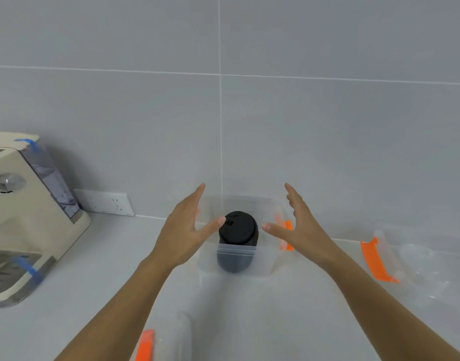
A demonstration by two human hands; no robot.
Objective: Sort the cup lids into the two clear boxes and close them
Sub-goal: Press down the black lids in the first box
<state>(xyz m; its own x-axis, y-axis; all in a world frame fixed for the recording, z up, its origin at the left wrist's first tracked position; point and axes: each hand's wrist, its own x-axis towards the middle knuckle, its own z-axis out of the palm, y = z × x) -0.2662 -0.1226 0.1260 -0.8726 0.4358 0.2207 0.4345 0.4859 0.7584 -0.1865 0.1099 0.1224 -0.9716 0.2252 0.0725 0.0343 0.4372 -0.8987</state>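
A stack of black cup lids (pixel 238 229) stands upright inside a clear box (pixel 262 267) against the wall, rising above its rim. Orange clips (pixel 288 230) show on the box's right side. My left hand (pixel 187 230) is spread open just left of the stack, thumb tip close to the top lid. My right hand (pixel 299 225) mirrors it on the right, fingers apart, thumb pointing at the stack. Neither hand holds anything. A second clear box (pixel 421 267) with an orange clip (pixel 375 261) sits at the right; clear lids seem to lie in it, hard to tell.
A beige machine (pixel 28 217) with blue tape stands at the left on the grey counter. A wall socket (pixel 106 203) is behind it. A clear box cover with an orange clip (pixel 145 345) lies at the near edge, between my forearms.
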